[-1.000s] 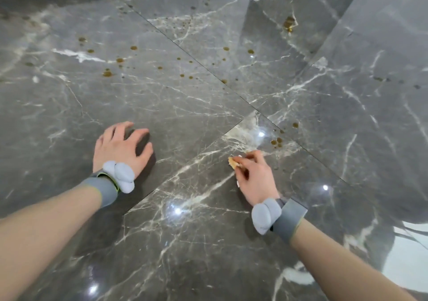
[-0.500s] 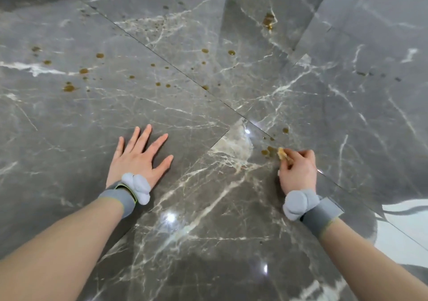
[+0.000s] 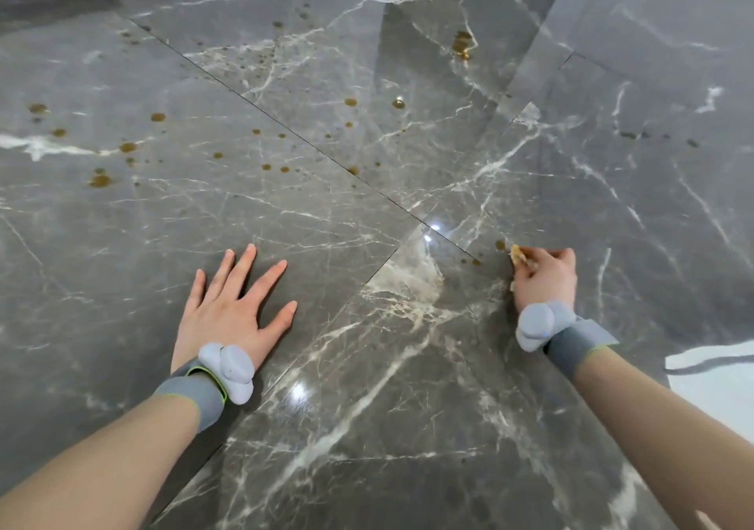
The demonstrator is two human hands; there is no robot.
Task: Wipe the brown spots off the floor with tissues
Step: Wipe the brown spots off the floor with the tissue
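Right hand (image 3: 544, 280) slid rightward pinching stained tissue (image 3: 517, 253), left hand (image 3: 228, 309) splayed flat on floor (image 3: 367, 407)

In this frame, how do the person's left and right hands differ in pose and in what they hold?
The left hand lies flat on the floor, fingers straight and spread; the right hand is curled. The left hand holds nothing; the right hand pinches a stained tissue beside a brown spot. Both wear grey wrist straps.

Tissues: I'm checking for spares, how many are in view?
1: a crumpled brown-stained tissue pinched in the right hand on the grey marble floor; most of it is hidden in that grip. The left hand holds none.
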